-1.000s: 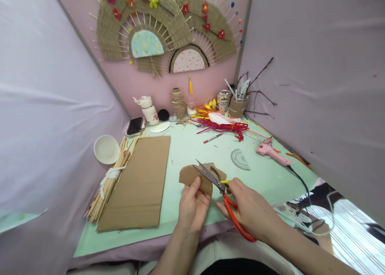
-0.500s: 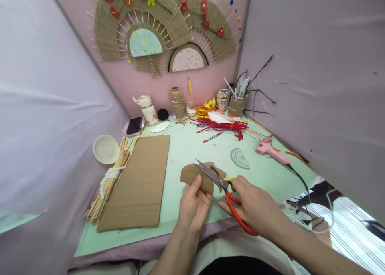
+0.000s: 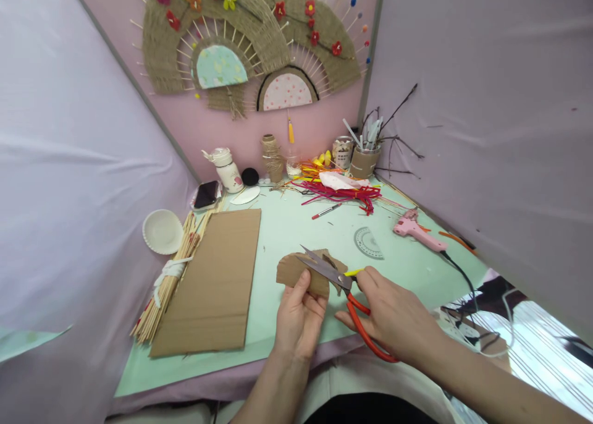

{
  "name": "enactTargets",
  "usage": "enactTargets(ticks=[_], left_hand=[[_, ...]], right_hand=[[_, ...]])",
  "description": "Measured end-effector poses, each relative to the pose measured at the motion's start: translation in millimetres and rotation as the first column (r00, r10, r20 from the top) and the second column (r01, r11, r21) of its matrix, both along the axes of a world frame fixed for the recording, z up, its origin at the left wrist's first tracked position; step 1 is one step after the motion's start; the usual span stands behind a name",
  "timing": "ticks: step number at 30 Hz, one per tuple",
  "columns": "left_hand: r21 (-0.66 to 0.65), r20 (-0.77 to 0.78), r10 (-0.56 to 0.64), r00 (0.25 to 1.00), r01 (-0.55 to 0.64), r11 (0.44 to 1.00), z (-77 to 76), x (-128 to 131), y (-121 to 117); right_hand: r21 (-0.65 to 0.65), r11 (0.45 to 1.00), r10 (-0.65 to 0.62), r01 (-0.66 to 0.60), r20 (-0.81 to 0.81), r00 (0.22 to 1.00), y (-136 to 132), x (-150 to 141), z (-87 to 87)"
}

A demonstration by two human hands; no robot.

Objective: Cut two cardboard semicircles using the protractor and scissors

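My left hand point(image 3: 301, 316) pinches a small piece of brown cardboard point(image 3: 290, 269) with a rounded edge, thumb on top and fingers beneath. In my right hand point(image 3: 391, 309) are scissors point(image 3: 357, 316) with red handles, their dark blades spread and lying across the cardboard. A partly cut strip of the cardboard curls up behind the blades. Something yellow point(image 3: 353, 273), thin and short, sticks out beside the right fingers near the scissors' pivot; its kind I cannot make out.
A large cardboard sheet point(image 3: 215, 282) and a tied bundle of thin sticks point(image 3: 162, 300) lie at the left. A clear protractor point(image 3: 368, 243), a pen point(image 3: 327, 211) and a corded pink glue gun point(image 3: 419, 233) are on the right. Red pipe cleaners point(image 3: 343, 193), a twine spool point(image 3: 272, 158) and a bottle point(image 3: 228, 169) stand behind.
The view has shifted slightly. The scissor blades and cardboard keep nearly the same place, with the blades perhaps a touch wider apart.
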State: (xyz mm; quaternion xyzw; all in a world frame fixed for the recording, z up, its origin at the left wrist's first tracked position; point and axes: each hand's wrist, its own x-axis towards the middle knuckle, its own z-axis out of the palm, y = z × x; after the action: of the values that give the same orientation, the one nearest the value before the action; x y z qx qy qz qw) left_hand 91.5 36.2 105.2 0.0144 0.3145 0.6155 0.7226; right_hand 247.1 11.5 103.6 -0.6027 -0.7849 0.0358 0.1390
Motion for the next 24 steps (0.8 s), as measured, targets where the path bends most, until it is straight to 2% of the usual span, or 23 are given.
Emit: enactTargets(ticks=[7,16,18,20,22,24], left_hand=[[-0.059,0.023,-0.006,1.000,0.007,0.998,1.1,0.8,0.2],[-0.043,0.043,-0.050,0.998,0.052,0.998,-0.5,-0.1,0.0],[-0.034,0.034,-0.052,0.998,0.053,0.998,-1.2,0.2,0.6],[-0.021,0.020,-0.047,0.999,0.048,0.999,-1.7,1.0,1.5],[-0.009,0.009,-0.038,0.999,0.038,0.999,-1.7,1.9,2.8],[-0.007,0.007,-0.017,1.000,0.017,1.000,-1.3,2.2,4.8]], right_hand=[[-0.001,1.000,0.011,-0.011,0.036,0.999,-1.1,2.3,-0.6],[-0.068,0.998,-0.008,0.005,-0.042,0.999,-4.7,2.6,-1.0],[-0.110,0.994,-0.030,0.018,-0.106,0.994,-2.5,3.7,0.3],[-0.208,0.978,-0.033,-0.019,-0.247,0.969,2.6,5.9,1.6],[-0.307,0.949,-0.070,-0.071,-0.425,0.903,9.7,8.5,1.4],[-0.360,0.930,-0.151,-0.072,-0.552,0.820,16.7,10.1,-1.0]])
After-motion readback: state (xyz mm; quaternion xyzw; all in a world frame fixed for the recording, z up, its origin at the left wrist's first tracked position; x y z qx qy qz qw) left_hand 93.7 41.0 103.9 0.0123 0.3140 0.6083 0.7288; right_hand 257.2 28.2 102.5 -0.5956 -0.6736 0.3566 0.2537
